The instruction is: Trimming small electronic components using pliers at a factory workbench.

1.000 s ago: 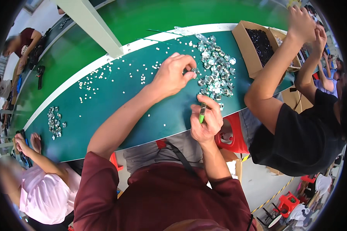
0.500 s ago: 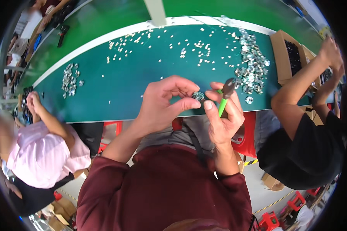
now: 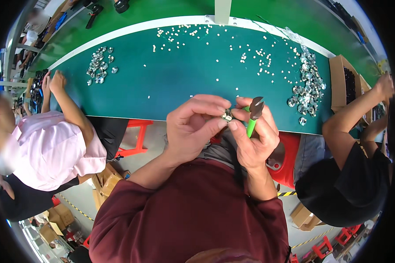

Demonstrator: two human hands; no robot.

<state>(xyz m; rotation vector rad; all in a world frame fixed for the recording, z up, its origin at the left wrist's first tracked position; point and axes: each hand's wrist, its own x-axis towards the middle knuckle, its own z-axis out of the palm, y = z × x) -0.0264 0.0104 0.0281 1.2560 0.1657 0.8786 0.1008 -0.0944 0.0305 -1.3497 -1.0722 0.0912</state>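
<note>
My left hand (image 3: 186, 131) pinches a small round electronic part (image 3: 227, 115) between thumb and fingertips, just over the near edge of the green table. A pale spot shows on its upper side. The thumb and index finger of my right hand (image 3: 256, 144) meet the same part from the other side. Green-handled cutting pliers (image 3: 251, 127) are tucked in my right hand, dark jaws pointing up and slightly apart. My fingertips cover much of the part, and the lower end of the pliers is hidden in my palm.
Shiny round parts form a long pile (image 3: 311, 81) at the right and a smaller cluster (image 3: 100, 65) at the left. Tiny pale square pieces (image 3: 262, 61) lie scattered between. A cardboard box (image 3: 338, 83) with black items stands far right. Co-workers sit on both sides.
The whole view has shifted, so the table's contents appear farther right. My hands have drawn closer together, right fingertips now on the part, which is turned and shows a pale spot.
</note>
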